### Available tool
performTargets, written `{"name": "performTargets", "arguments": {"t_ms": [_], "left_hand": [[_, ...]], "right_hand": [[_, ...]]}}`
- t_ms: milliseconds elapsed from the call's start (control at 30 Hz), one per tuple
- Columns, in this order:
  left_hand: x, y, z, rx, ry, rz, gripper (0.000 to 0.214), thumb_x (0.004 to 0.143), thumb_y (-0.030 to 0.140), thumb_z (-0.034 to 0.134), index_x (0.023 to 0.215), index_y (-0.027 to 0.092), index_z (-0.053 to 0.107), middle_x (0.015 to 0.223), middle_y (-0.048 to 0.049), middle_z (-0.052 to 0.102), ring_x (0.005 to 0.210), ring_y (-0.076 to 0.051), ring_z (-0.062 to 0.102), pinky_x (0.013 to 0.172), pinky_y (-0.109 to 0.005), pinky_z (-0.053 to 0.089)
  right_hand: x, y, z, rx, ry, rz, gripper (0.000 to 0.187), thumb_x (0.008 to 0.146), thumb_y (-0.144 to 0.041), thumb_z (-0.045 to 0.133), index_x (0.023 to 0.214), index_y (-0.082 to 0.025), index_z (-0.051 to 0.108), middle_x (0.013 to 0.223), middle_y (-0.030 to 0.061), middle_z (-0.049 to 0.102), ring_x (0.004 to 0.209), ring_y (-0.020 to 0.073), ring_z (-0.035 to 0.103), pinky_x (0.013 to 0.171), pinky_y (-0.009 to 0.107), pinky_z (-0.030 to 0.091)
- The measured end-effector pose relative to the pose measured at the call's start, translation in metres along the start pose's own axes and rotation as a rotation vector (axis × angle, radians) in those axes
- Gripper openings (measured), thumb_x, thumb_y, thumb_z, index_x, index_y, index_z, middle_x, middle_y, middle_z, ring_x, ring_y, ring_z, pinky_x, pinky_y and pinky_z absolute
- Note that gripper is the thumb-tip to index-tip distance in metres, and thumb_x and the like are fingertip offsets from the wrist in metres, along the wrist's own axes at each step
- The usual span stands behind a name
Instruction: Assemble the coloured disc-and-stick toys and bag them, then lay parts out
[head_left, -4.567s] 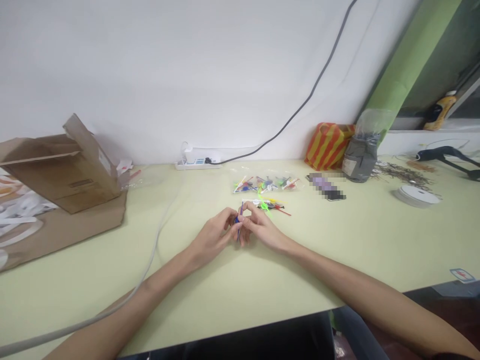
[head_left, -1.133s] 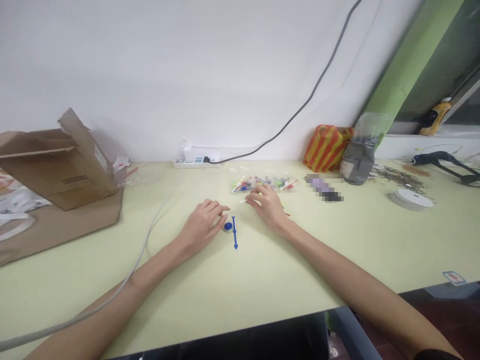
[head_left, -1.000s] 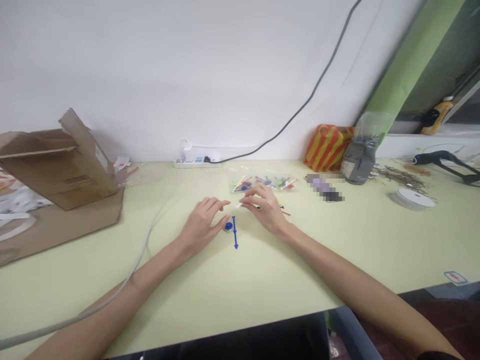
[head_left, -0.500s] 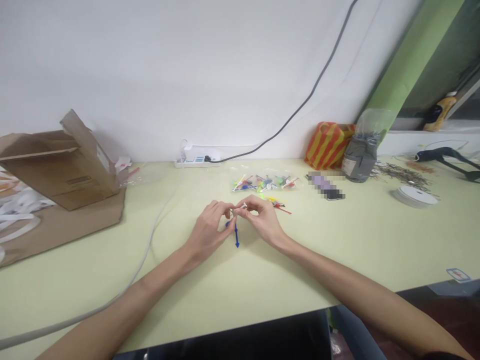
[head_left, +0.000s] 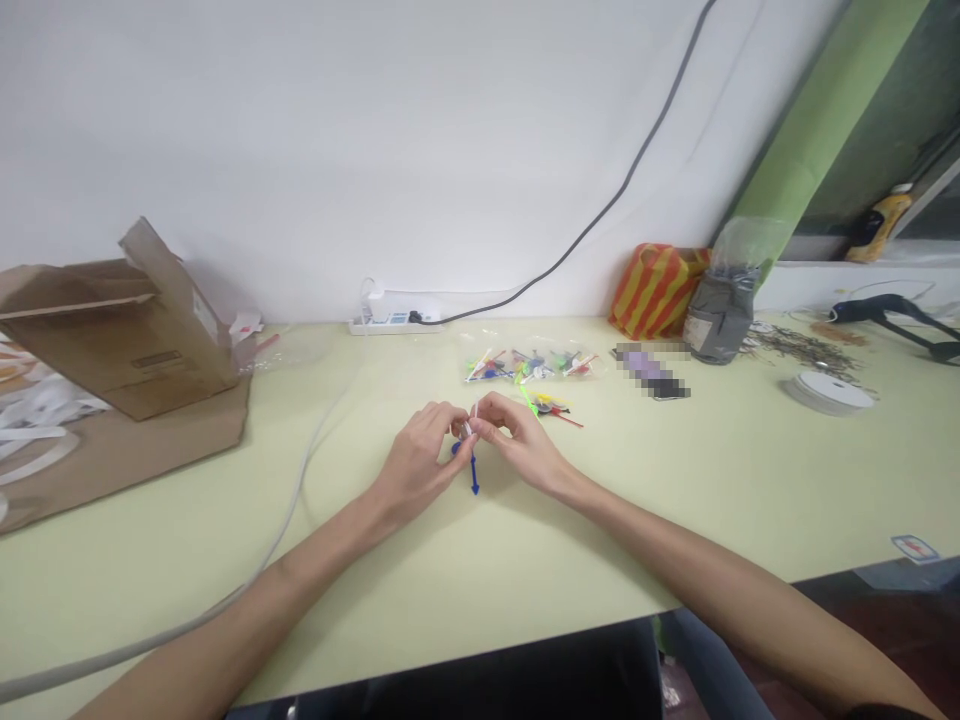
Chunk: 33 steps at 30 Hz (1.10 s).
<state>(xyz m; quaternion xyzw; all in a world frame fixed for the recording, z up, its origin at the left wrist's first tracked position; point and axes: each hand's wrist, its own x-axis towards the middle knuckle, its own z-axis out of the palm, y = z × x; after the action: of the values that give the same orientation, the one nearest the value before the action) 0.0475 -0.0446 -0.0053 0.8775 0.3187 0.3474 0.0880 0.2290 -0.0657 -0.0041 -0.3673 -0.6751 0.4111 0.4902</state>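
"How are the hands sitting?"
"The left hand (head_left: 420,447) and right hand (head_left: 521,447) are meeting at the fingertips. The right is pinching a slim white strip (head_left: 475,410); the left is closing on a small pale piece (head_left: 466,431), just above the table (head_left: 420,610)."
"What's changing?"
"A second ago the hands were hanging apart, only the right showing white. Now they're working together, and the strip is standing more upright than half a second ago. The blue arrow (head_left: 475,480) and blue disc (head_left: 455,449), gripped some seconds back, are lying just below the fingers. I'm judging that the handling is moving from blue parts to white."
"Are the white parts joining?"
"I can't tell; fingers are covering where they'd be meeting. The left hand is also partly hiding the disc and the arrow's upper end."
"Anything else unclear?"
"The loose coloured pieces (head_left: 553,406) beyond the right hand are overlapping too closely for counting. Pixels are masking the phone-like object (head_left: 651,372), and the frame's left edge is cutting off the cardboard box (head_left: 161,360)."
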Motion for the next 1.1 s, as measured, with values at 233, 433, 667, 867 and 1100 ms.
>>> {"name": "performTargets", "arguments": {"t_ms": [233,433,667,867,1100], "left_hand": [[0.0,0.002,-0.007,0.089,-0.054,0.017,0.021,0.1,0.021,0.028,0.087,0.022,0.044,0.08,-0.002,0.052,0.075,-0.019,0.049,0.073,-0.033,0.039],[0.0,-0.009,-0.013,0.101,-0.021,-0.101,0.021,0.101,0.029,0.03,0.092,0.021,0.047,0.083,-0.0023,0.054,0.075,-0.018,0.051,0.072,-0.033,0.04],[-0.001,-0.018,-0.01,0.084,-0.07,-0.14,0.02,0.101,0.032,0.033,0.092,0.021,0.048,0.085,-0.0022,0.056,0.08,-0.018,0.053,0.075,-0.033,0.041],[-0.001,-0.017,-0.01,0.075,-0.096,-0.148,0.019,0.102,0.031,0.034,0.091,0.021,0.046,0.083,-0.0013,0.054,0.078,-0.018,0.052,0.075,-0.033,0.039],[0.0,-0.018,-0.008,0.079,-0.119,-0.15,0.019,0.102,0.032,0.034,0.091,0.021,0.046,0.083,-0.0013,0.054,0.078,-0.018,0.051,0.075,-0.033,0.039]], "right_hand": [[0.003,-0.001,-0.008,0.124,-0.021,0.035,0.036,0.091,-0.055,0.059,0.084,-0.023,0.047,0.066,-0.0031,0.055,0.064,0.0144,0.055,0.065,0.028,0.045],[0.006,0.015,-0.036,-0.633,0.121,0.079,0.015,0.092,-0.029,0.063,0.08,-0.02,0.061,0.067,0.0003,0.066,0.062,0.0151,0.058,0.062,0.027,0.038],[0.001,0.003,-0.035,-1.033,-0.063,0.14,0.015,0.094,-0.025,0.058,0.088,-0.021,0.071,0.078,0.0027,0.073,0.075,0.0183,0.065,0.06,0.026,0.032],[-0.001,-0.004,-0.04,-0.978,-0.134,0.146,0.021,0.087,-0.009,0.057,0.086,-0.022,0.074,0.086,0.0017,0.073,0.079,0.0152,0.064,0.064,0.024,0.034],[0.003,0.018,-0.038,-0.899,-0.151,0.105,0.015,0.087,-0.011,0.062,0.081,-0.018,0.073,0.086,0.0028,0.069,0.075,0.0138,0.06,0.064,0.024,0.033]]}}
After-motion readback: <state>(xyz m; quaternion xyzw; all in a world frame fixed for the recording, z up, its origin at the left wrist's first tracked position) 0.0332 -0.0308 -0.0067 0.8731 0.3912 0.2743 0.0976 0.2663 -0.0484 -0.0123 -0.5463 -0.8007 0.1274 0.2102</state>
